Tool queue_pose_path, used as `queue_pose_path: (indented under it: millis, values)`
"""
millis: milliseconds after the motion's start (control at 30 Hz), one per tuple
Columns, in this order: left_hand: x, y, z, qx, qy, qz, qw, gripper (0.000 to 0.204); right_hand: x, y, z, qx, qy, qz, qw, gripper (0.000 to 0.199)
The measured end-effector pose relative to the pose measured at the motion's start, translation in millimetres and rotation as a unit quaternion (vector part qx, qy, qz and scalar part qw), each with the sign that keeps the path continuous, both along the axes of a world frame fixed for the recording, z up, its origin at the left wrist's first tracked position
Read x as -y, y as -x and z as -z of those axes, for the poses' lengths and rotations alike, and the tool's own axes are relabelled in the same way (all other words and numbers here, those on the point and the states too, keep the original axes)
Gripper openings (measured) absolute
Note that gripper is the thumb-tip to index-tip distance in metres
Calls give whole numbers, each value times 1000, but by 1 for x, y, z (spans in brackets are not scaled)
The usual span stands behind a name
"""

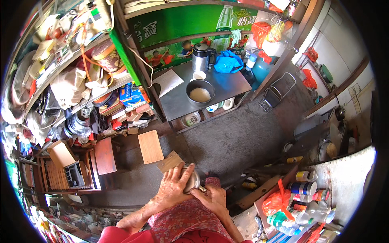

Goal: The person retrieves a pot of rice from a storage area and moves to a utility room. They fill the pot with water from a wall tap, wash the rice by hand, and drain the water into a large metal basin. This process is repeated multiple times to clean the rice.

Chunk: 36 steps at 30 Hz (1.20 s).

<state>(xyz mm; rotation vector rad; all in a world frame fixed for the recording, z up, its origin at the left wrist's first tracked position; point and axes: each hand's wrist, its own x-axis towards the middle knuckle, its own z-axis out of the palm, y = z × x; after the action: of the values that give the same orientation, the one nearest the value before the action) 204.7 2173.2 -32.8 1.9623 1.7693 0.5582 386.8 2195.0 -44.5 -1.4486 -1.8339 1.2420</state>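
Before red patterned apron (178, 219): round metal vessel (195, 179), contents not discernible. Left hand (173, 187) grasping left side, right hand (211, 197) grasping right. Advised: both grips firm, vessel level.

Bare forearms, the left (139, 215) and right (231, 227), converge from the lower edge. The left hand (172, 185) shows its back, fingers spread forward; the right hand (212, 198) curls inward, thumb toward the left.
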Motion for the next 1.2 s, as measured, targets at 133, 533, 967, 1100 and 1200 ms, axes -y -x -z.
queue_pose_path:
  millis: [133, 533, 967, 1100, 1200]
  values:
    - [-79, -24, 13, 15, 4, 26, 1000, 96, -59, -22, 26, 41, 47, 60, 996, 43]
    - [-250, -40, 69, 3, 64, -216, 974, 92, -294, -140, 30, 136, -1, 41, 990, 45]
    - [-495, 124, 161, -114, -41, -366, 923, 93, -367, -167, 68, 335, 130, 77, 930, 36]
    - [-610, 170, 222, -180, 62, -335, 923, 89, -376, -137, 81, 341, 190, 90, 916, 41]
    - [-669, 217, 299, -216, -1, -288, 933, 96, -391, -110, 79, 323, 230, 120, 910, 38]
